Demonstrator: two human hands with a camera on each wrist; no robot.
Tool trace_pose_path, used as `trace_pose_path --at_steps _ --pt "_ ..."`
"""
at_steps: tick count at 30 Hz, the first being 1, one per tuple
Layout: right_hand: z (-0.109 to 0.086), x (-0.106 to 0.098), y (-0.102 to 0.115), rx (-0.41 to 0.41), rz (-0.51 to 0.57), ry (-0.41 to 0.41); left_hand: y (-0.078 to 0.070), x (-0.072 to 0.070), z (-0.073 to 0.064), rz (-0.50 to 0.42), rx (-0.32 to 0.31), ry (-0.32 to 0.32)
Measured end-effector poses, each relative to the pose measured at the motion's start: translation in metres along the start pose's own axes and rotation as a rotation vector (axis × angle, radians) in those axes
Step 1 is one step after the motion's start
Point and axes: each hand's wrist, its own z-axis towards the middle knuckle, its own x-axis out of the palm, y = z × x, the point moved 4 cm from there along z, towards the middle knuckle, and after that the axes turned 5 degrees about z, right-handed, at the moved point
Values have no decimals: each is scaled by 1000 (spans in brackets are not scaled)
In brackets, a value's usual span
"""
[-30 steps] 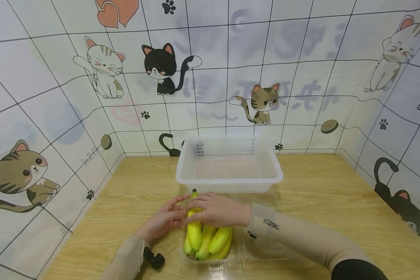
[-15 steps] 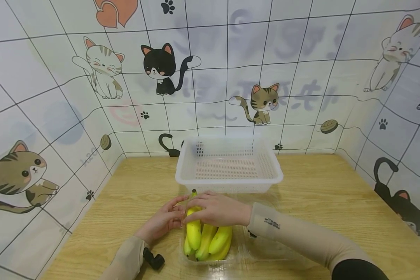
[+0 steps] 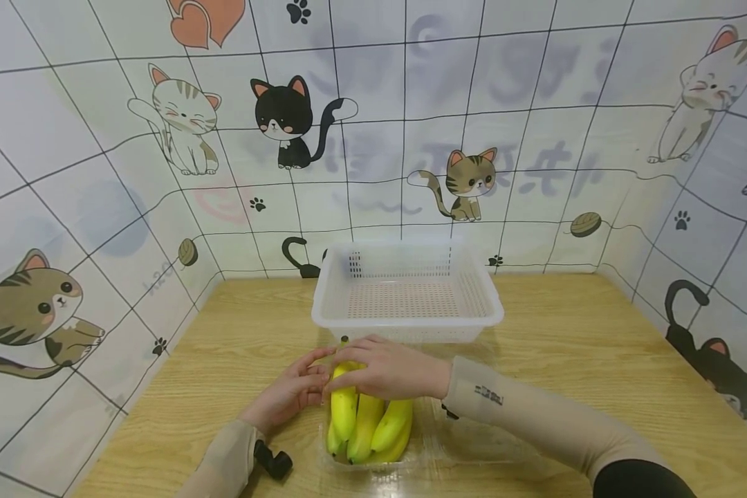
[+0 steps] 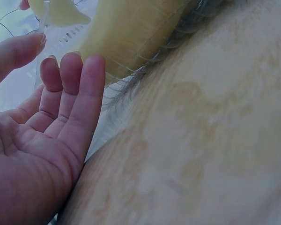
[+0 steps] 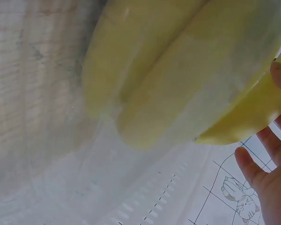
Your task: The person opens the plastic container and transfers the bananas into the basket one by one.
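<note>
Several yellow bananas [image 3: 369, 436] lie in a clear plastic box [image 3: 419, 446]. My right hand [image 3: 395, 368] reaches over them from the right and holds the leftmost banana [image 3: 344, 415] near its upper part; the dark stem tip sticks out beyond the fingers. In the right wrist view the thumb lies on that banana [image 5: 243, 123], with more bananas seen blurred through the plastic. My left hand [image 3: 295, 389] is at the box's left side. In the left wrist view its thumb and bent fingers [image 4: 94, 70] pinch the box's clear edge.
Behind the box stands a white perforated basket [image 3: 404, 323], with nothing in it. A clear lid [image 3: 479, 446] lies to the right, partly under my right forearm. A black wrist camera [image 3: 274, 462] sits on the left wrist. A cat-patterned sheet [image 3: 373, 138] surrounds the wooden table [image 3: 249, 311].
My right hand has shifted slightly away from me, and the leftmost banana has moved a little with it. The left hand stays at the box's side.
</note>
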Motion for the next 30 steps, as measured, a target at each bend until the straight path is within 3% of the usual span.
trace_pose_path --at_steps 14,30 --pt "-2 -17 -3 23 -9 -25 -1 0 -2 -5 -1 -8" --pt "0 -30 -6 -14 -15 -41 -2 1 -2 -18 13 11"
